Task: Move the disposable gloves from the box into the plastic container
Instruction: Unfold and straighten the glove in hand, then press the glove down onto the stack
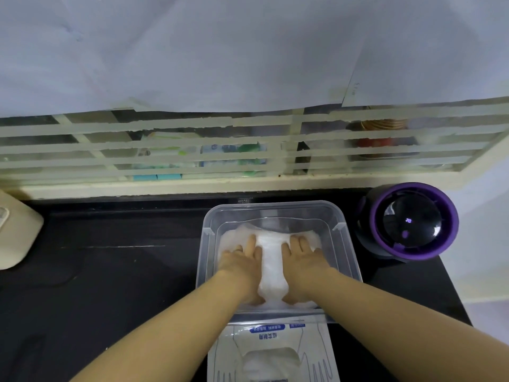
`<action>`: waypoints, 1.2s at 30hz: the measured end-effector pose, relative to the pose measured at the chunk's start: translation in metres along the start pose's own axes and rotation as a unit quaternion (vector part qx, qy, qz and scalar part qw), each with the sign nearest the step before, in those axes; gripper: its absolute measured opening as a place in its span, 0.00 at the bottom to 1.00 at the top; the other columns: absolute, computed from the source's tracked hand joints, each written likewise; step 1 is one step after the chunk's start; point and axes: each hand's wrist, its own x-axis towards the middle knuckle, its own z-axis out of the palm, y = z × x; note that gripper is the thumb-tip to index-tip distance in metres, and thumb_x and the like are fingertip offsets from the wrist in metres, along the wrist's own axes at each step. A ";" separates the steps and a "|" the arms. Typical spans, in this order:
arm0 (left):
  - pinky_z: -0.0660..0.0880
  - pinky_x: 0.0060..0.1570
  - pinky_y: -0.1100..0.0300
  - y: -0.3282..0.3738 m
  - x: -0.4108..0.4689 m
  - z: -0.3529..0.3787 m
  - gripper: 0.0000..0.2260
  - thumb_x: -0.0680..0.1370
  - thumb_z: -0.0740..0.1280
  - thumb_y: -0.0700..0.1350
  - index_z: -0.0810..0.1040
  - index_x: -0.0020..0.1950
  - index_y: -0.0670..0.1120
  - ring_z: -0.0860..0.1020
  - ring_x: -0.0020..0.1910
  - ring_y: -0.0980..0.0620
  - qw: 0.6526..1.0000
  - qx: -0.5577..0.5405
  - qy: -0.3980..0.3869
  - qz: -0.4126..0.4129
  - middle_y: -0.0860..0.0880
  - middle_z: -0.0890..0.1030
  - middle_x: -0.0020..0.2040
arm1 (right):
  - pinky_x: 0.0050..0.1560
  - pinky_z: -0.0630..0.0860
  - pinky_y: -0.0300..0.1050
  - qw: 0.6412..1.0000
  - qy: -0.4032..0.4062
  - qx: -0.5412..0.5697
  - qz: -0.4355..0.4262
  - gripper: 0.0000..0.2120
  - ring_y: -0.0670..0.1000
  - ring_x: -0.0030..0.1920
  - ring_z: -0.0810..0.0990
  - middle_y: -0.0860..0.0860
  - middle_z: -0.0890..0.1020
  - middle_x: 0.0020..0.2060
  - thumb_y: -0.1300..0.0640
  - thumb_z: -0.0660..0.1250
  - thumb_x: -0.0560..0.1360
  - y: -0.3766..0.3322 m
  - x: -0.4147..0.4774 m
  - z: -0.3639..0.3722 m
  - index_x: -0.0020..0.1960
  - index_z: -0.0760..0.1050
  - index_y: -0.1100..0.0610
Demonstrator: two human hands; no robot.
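Box (272,351): 6 o'clock, abutting the plastic container (341,216); white shows through its window.
Hands: left hand (241,261) and right hand (304,260), fingers straight, press flat, gripping nothing.
Gloves (272,260): piled inside the container, 12 o'clock of the box.
Risk: the slick pile may spring up and spill over the rim once released.

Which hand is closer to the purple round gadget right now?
Right. The right hand presses the gloves in the plastic container, on the side toward the purple round gadget; the left hand presses the pile's far side.
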 end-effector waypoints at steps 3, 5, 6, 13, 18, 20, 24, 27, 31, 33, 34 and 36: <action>0.59 0.72 0.50 0.000 0.005 0.005 0.46 0.78 0.64 0.58 0.32 0.77 0.42 0.48 0.78 0.39 1.000 -0.009 -0.012 -0.019 0.41 0.32 0.77 | 0.72 0.56 0.61 0.999 -0.034 0.012 0.021 0.56 0.61 0.76 0.38 0.60 0.38 0.75 0.43 0.70 0.72 0.001 0.006 0.004 0.76 0.31 0.62; 0.58 0.72 0.51 0.000 0.007 0.006 0.47 0.78 0.64 0.58 0.30 0.76 0.41 0.47 0.78 0.40 0.999 -0.019 -0.017 -0.030 0.41 0.31 0.77 | 0.73 0.56 0.61 0.999 -0.040 0.017 0.029 0.56 0.61 0.76 0.37 0.60 0.37 0.75 0.44 0.70 0.72 0.000 0.008 0.005 0.75 0.28 0.60; 0.58 0.72 0.52 0.000 0.008 0.005 0.47 0.78 0.63 0.57 0.29 0.76 0.41 0.47 0.78 0.40 0.999 -0.022 -0.018 -0.032 0.42 0.31 0.77 | 0.73 0.56 0.61 0.998 -0.042 0.018 0.031 0.56 0.61 0.76 0.38 0.59 0.36 0.75 0.45 0.70 0.72 0.000 0.008 0.005 0.75 0.28 0.59; 0.70 0.65 0.49 -0.006 -0.018 -0.013 0.37 0.80 0.64 0.53 0.47 0.80 0.42 0.67 0.71 0.40 0.998 -0.062 -0.009 0.022 0.43 0.49 0.79 | 0.64 0.69 0.53 0.999 0.010 0.029 -0.040 0.40 0.59 0.70 0.63 0.58 0.62 0.72 0.43 0.68 0.74 0.015 -0.023 -0.014 0.76 0.54 0.59; 0.71 0.64 0.55 -0.021 -0.078 -0.021 0.23 0.82 0.61 0.49 0.60 0.77 0.51 0.71 0.68 0.49 0.963 -0.128 0.214 0.103 0.52 0.62 0.76 | 0.60 0.73 0.46 0.967 0.181 0.084 -0.156 0.17 0.48 0.58 0.75 0.47 0.77 0.61 0.49 0.62 0.79 0.017 -0.090 -0.043 0.66 0.72 0.50; 0.72 0.61 0.58 -0.024 -0.102 -0.015 0.19 0.83 0.60 0.49 0.65 0.74 0.55 0.73 0.63 0.55 0.939 -0.155 0.280 0.126 0.57 0.67 0.72 | 0.56 0.74 0.44 0.950 0.199 0.082 -0.227 0.12 0.46 0.52 0.76 0.46 0.79 0.54 0.52 0.61 0.80 0.009 -0.116 -0.044 0.62 0.77 0.50; 0.72 0.51 0.66 -0.021 -0.141 0.015 0.14 0.83 0.58 0.48 0.73 0.68 0.58 0.71 0.44 0.63 0.920 -0.178 0.319 0.141 0.61 0.75 0.60 | 0.58 0.71 0.43 0.951 0.094 0.008 -0.295 0.15 0.50 0.58 0.76 0.49 0.78 0.61 0.56 0.59 0.82 -0.018 -0.141 -0.002 0.67 0.73 0.52; 0.70 0.49 0.67 -0.015 -0.155 0.042 0.13 0.82 0.58 0.47 0.75 0.65 0.56 0.73 0.47 0.61 0.914 -0.190 0.327 0.149 0.60 0.77 0.57 | 0.59 0.72 0.48 0.962 0.044 -0.070 -0.260 0.20 0.56 0.60 0.76 0.54 0.75 0.64 0.60 0.58 0.82 -0.033 -0.129 0.031 0.73 0.65 0.52; 0.69 0.54 0.65 -0.006 -0.150 0.084 0.16 0.82 0.60 0.51 0.71 0.70 0.56 0.73 0.59 0.58 0.938 -0.178 0.265 0.138 0.58 0.72 0.65 | 0.52 0.71 0.47 0.956 0.060 -0.123 -0.259 0.19 0.59 0.58 0.77 0.57 0.75 0.60 0.54 0.52 0.83 -0.036 -0.107 0.052 0.73 0.61 0.49; 0.68 0.63 0.59 -0.003 -0.140 0.102 0.25 0.79 0.63 0.55 0.62 0.76 0.55 0.66 0.69 0.53 0.955 -0.151 0.222 0.122 0.55 0.64 0.73 | 0.47 0.67 0.47 0.944 0.072 -0.142 -0.289 0.17 0.61 0.56 0.77 0.59 0.78 0.55 0.51 0.52 0.83 -0.035 -0.097 0.060 0.68 0.70 0.50; 0.65 0.67 0.56 -0.001 -0.138 0.109 0.31 0.78 0.65 0.56 0.58 0.78 0.54 0.62 0.72 0.50 0.963 -0.141 0.202 0.107 0.53 0.59 0.76 | 0.46 0.67 0.47 0.936 0.090 -0.160 -0.301 0.16 0.61 0.54 0.78 0.59 0.79 0.53 0.50 0.53 0.82 -0.036 -0.095 0.062 0.65 0.74 0.51; 0.60 0.72 0.52 0.002 -0.134 0.116 0.38 0.75 0.68 0.57 0.52 0.79 0.53 0.54 0.76 0.47 0.975 -0.120 0.165 0.086 0.50 0.51 0.80 | 0.40 0.68 0.47 0.923 0.103 -0.206 -0.309 0.14 0.59 0.47 0.79 0.56 0.80 0.48 0.54 0.57 0.81 -0.040 -0.096 0.064 0.64 0.73 0.50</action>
